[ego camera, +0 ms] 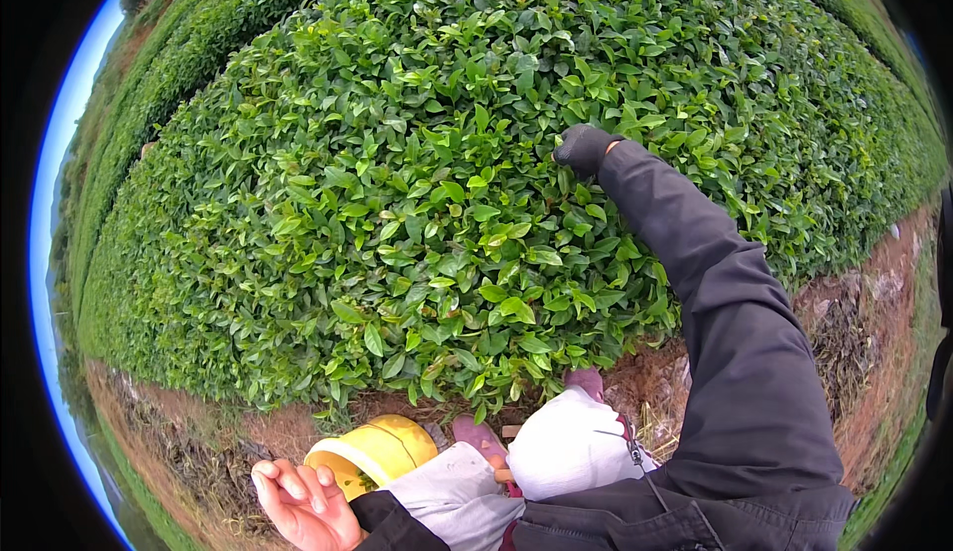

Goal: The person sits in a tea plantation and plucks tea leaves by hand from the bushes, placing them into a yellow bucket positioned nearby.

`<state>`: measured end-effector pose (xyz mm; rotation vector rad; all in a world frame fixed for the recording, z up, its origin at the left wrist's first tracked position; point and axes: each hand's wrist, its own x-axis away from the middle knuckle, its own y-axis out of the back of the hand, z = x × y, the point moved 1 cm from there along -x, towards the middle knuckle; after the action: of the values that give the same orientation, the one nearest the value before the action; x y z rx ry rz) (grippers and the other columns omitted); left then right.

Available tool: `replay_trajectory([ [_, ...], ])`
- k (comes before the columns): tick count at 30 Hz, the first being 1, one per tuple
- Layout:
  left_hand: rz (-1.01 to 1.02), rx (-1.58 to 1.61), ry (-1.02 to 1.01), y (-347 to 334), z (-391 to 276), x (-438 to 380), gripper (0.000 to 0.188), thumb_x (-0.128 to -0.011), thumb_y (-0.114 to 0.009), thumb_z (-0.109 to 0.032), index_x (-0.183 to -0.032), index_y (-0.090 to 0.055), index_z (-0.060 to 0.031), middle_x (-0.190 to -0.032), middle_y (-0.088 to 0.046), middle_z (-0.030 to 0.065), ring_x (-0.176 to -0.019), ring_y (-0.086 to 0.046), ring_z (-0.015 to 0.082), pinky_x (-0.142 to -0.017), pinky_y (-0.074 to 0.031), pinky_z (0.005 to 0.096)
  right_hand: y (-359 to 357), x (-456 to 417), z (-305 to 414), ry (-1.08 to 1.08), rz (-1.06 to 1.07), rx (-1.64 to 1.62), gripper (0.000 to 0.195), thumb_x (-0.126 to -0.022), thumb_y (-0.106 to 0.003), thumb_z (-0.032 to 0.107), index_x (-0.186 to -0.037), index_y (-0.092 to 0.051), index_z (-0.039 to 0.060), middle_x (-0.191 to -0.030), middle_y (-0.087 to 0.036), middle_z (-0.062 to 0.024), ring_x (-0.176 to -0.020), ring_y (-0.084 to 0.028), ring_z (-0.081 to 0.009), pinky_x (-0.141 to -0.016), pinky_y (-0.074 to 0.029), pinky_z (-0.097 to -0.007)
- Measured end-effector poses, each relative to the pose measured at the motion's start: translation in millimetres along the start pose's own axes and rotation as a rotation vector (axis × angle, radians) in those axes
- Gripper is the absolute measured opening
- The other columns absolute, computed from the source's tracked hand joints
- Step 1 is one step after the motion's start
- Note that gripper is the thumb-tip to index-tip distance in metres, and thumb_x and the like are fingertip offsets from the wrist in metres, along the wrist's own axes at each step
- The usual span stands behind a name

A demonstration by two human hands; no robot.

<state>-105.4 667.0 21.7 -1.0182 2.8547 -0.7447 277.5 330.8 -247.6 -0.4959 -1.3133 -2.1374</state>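
Note:
A broad, clipped hedge of tea bushes point(417, 201) with glossy green leaves lies before me. My right hand point(583, 150), in a dark glove, reaches out to the upper middle of the hedge. Its fingers are curled among the leaves, and a pale fingertip shows at the glove's edge; whether a leaf is between the fingers cannot be told. My left hand point(309, 502) is bare, palm up with fingers loosely bent and apart, and holds nothing. Just behind it a yellow plastic bucket point(402, 443) leans on its side, with a few green leaves point(366, 481) inside.
Reddish bare soil point(268, 424) with dry plant litter runs along the foot of the hedge. My legs in light trousers point(458, 480) and a pink shoe point(476, 435) are close to the bucket. Another tea row point(216, 37) stands beyond at the upper left.

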Motion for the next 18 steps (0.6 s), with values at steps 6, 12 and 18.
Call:
replay_trajectory([
  [6,-0.188,-0.06,0.102,-19,-13,10,0.012,-0.091,-0.047,-0.015,-0.079,-0.047,-0.0104,-0.059,-0.039,-0.0011,-0.048,-0.036,0.0109,-0.057,-0.037,0.0311,-45,61,50,0.189,0.575,-1.39,0.021,-0.078,-0.067,0.02,-0.09,-0.055,0.0077,-0.073,-0.056,-0.0037,-0.05,-0.048,-0.0086,-0.04,-0.036,-0.0226],
  [12,-0.147,-0.1,0.064,-3,-21,21,0.013,-0.092,-0.042,-0.014,-0.083,-0.049,-0.0088,-0.061,-0.042,-0.0003,-0.044,-0.036,0.0109,-0.055,-0.037,0.0298,13,36,56,0.181,0.253,-0.788,0.038,-0.088,-0.052,0.028,-0.122,-0.051,0.0098,-0.078,-0.061,-0.0046,-0.053,-0.054,-0.0107,-0.045,-0.05,-0.0269],
  [18,-0.159,-0.096,0.053,15,-20,28,0.014,-0.093,-0.04,-0.015,-0.088,-0.051,-0.008,-0.063,-0.043,0.0001,-0.044,-0.037,0.0099,-0.054,-0.035,0.0283,22,10,52,0.069,-0.049,-0.749,0.026,-0.086,-0.059,0.021,-0.108,-0.059,0.0066,-0.069,-0.059,-0.0065,-0.048,-0.054,-0.0139,-0.049,-0.05,-0.0285],
])
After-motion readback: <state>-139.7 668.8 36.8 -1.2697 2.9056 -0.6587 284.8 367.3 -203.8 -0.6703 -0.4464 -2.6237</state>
